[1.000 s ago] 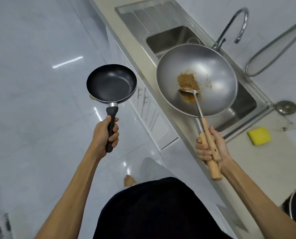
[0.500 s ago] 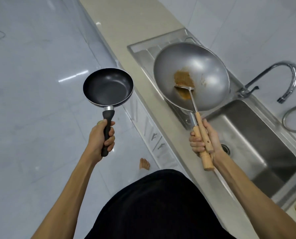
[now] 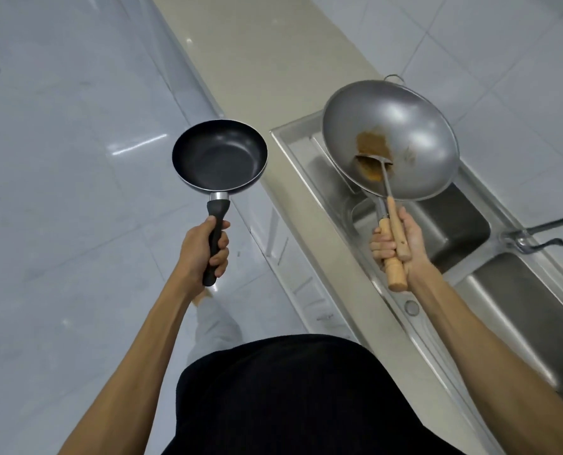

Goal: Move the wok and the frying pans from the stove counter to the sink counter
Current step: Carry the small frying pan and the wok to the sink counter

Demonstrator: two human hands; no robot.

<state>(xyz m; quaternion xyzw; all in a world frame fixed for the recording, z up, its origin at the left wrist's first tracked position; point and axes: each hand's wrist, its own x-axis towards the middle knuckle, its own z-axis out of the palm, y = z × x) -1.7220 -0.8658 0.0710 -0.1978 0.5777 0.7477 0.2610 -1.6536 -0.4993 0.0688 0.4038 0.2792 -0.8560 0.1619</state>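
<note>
Left hand (image 3: 204, 249) grips black frying pan (image 3: 219, 156), held over the floor (image 3: 60, 192). Right hand (image 3: 399, 244) clenches wok (image 3: 395, 136) handle w/ spatula (image 3: 376, 169), wok above sink (image 3: 463, 231); beige counter (image 3: 273, 70) ahead, faucet (image 3: 532, 239) at right.

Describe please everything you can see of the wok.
The wok is a round, deep bowl of grey metal with a thin rim and a small wire loop at its far edge. Brown residue lies at its bottom, under a metal spatula. It hangs tilted in the air above the steel sink. The right hand grips its wooden handle together with the spatula's.
</note>
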